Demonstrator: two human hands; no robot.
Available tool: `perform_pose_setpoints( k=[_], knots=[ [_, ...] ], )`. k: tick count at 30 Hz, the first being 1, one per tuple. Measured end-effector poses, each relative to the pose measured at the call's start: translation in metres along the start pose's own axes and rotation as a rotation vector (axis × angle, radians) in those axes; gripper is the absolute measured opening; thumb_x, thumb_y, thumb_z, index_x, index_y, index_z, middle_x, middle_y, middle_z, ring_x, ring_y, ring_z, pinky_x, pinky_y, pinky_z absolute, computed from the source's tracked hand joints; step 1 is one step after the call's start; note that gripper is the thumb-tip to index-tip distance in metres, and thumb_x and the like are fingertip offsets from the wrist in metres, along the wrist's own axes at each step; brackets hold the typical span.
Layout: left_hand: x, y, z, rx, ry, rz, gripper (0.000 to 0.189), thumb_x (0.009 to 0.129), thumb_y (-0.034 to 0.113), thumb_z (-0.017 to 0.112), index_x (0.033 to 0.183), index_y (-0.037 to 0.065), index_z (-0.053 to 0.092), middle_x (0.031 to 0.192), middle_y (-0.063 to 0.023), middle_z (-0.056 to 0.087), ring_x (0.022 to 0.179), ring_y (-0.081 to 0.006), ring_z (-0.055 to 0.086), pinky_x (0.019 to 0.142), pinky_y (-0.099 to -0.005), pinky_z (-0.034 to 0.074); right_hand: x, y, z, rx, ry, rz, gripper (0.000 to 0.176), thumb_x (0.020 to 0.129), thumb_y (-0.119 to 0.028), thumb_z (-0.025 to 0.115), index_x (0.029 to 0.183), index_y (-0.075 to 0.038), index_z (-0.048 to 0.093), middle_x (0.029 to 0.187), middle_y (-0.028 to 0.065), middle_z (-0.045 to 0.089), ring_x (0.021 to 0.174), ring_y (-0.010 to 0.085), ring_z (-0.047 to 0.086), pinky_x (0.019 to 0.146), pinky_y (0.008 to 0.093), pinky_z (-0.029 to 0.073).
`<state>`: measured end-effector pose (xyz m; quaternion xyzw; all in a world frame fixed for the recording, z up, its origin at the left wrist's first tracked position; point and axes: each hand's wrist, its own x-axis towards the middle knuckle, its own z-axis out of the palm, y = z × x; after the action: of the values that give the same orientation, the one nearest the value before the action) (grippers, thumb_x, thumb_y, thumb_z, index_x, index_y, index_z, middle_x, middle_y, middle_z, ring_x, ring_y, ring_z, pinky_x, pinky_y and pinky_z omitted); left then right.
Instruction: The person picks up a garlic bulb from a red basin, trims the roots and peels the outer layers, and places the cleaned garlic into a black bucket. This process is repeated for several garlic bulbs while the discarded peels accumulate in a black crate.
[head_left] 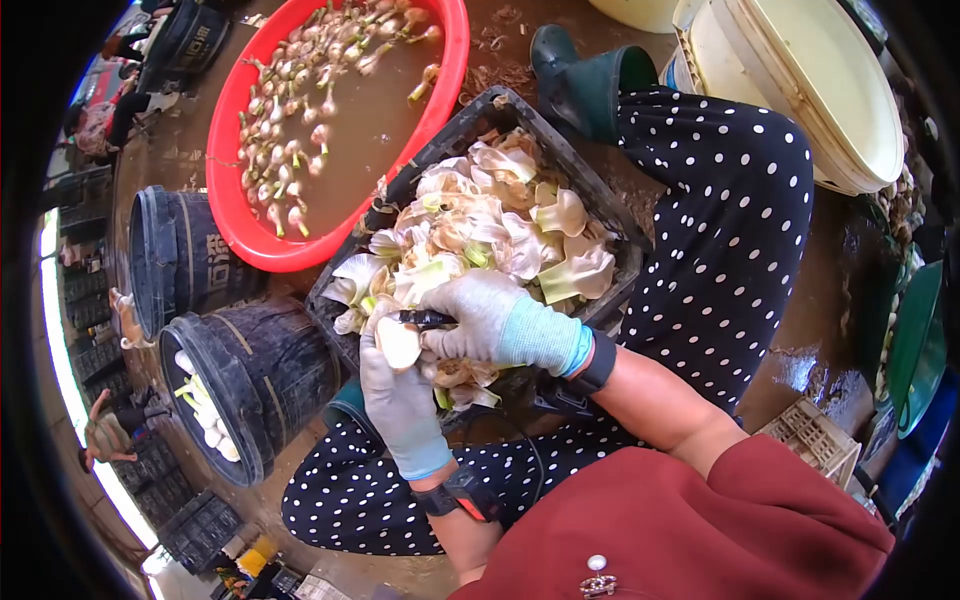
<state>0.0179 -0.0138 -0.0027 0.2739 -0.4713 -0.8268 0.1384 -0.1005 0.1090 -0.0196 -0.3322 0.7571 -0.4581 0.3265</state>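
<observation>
My left hand [397,400], in a pale work glove with a blue cuff, is closed around a peeled white garlic bulb [398,343]. My right hand [485,312], gloved the same way, grips a small black-handled tool [427,318] right against the bulb; its working end is hidden. Both hands are over the near side of a black crate [625,215] heaped with garlic skins [500,220]. A black bucket [275,360] lies tilted to the left of my hands, with peeled white garlic [207,415] showing in its mouth.
Beyond the crate, a red basin [240,245] holds murky water and many unpeeled garlic bulbs [290,130]. Another black bucket [185,250] stands at left. A large cream tub [760,60] is at upper right. My boots and legs flank the crate. Other people are at far left.
</observation>
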Motion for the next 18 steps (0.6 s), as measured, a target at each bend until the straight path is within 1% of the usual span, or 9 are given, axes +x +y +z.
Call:
perform_pose_setpoints(
  k=[1,4,8,11,13,15,16,17,18],
  knots=[
    [0.003,-0.003,-0.004,0.135,-0.016,0.004,0.062,0.086,0.032,0.062,0.133,-0.002,0.040,0.108,-0.0099,0.058,0.081,-0.0146,0.055,0.058,-0.0219,0.043,0.001,0.000,0.000,0.006,-0.002,0.012,0.034,0.078,-0.037,0.065,0.098,-0.009,0.066,0.079,0.0193,0.064,0.078,0.0361,0.063,0.071,0.0432,0.050],
    [0.008,-0.009,-0.008,0.099,-0.004,-0.046,0.068,0.081,0.031,0.067,0.133,-0.004,0.040,0.104,-0.0094,0.057,0.079,-0.0139,0.055,0.057,-0.0202,0.042,0.003,0.003,0.000,0.024,-0.049,0.048,0.025,0.075,-0.030,0.064,0.085,-0.007,0.065,0.072,0.0185,0.062,0.073,0.0365,0.063,0.068,0.0448,0.050],
    [0.009,-0.017,-0.016,0.040,-0.055,-0.085,0.072,0.076,0.025,0.068,0.134,-0.005,0.038,0.105,-0.0129,0.056,0.076,-0.0136,0.053,0.058,-0.0206,0.041,0.008,0.010,0.005,0.001,-0.031,0.132,0.028,0.070,-0.026,0.065,0.085,-0.002,0.063,0.071,0.0220,0.061,0.074,0.0377,0.063,0.068,0.0446,0.050],
    [0.008,-0.016,0.001,0.086,-0.046,-0.052,0.074,0.075,0.024,0.067,0.136,-0.006,0.036,0.107,-0.0135,0.056,0.076,-0.0138,0.052,0.058,-0.0211,0.041,0.011,0.020,0.010,0.182,-0.027,0.190,0.033,0.070,-0.027,0.064,0.086,0.002,0.061,0.075,0.0234,0.061,0.075,0.0376,0.063,0.068,0.0435,0.050],
    [0.011,-0.018,-0.001,0.076,-0.059,-0.028,0.074,0.076,0.021,0.065,0.137,-0.007,0.034,0.111,-0.0139,0.054,0.079,-0.0150,0.052,0.060,-0.0224,0.042,0.012,0.022,0.007,0.177,-0.050,0.234,0.034,0.074,-0.025,0.064,0.090,0.004,0.060,0.078,0.0245,0.062,0.077,0.0360,0.064,0.069,0.0414,0.050],
    [0.009,-0.012,0.001,0.130,-0.104,-0.035,0.073,0.079,0.025,0.065,0.137,-0.007,0.034,0.122,-0.0157,0.051,0.094,-0.0191,0.055,0.075,-0.0264,0.047,0.008,0.028,0.005,0.666,-0.088,0.180,0.033,0.081,-0.025,0.061,0.096,0.004,0.061,0.084,0.0258,0.062,0.082,0.0355,0.063,0.072,0.0401,0.049],
    [0.008,-0.014,0.004,0.147,-0.082,-0.015,0.075,0.082,0.028,0.065,0.138,-0.009,0.031,0.135,-0.0191,0.043,0.118,-0.0257,0.050,0.099,-0.0336,0.040,0.009,0.026,0.005,0.659,-0.086,0.168,0.033,0.081,-0.025,0.061,0.096,0.004,0.061,0.084,0.0258,0.062,0.082,0.0355,0.063,0.072,0.0401,0.049],
    [0.006,-0.014,0.002,0.145,-0.081,-0.006,0.075,0.082,0.028,0.065,0.138,-0.009,0.031,0.135,-0.0191,0.043,0.118,-0.0257,0.050,0.099,-0.0336,0.040,0.008,0.024,0.005,0.520,-0.084,0.166,0.034,0.082,-0.026,0.062,0.098,0.003,0.061,0.085,0.0237,0.063,0.081,0.0319,0.063,0.072,0.0383,0.049],
    [0.006,-0.014,-0.001,0.271,-0.047,-0.009,0.071,0.084,0.026,0.064,0.137,-0.009,0.033,0.134,-0.0191,0.044,0.119,-0.0261,0.049,0.101,-0.0349,0.038,0.007,0.021,0.006,0.381,-0.081,0.164,0.035,0.084,-0.028,0.062,0.100,0.003,0.061,0.086,0.0216,0.064,0.081,0.0283,0.063,0.072,0.0366,0.049]
  ],
)
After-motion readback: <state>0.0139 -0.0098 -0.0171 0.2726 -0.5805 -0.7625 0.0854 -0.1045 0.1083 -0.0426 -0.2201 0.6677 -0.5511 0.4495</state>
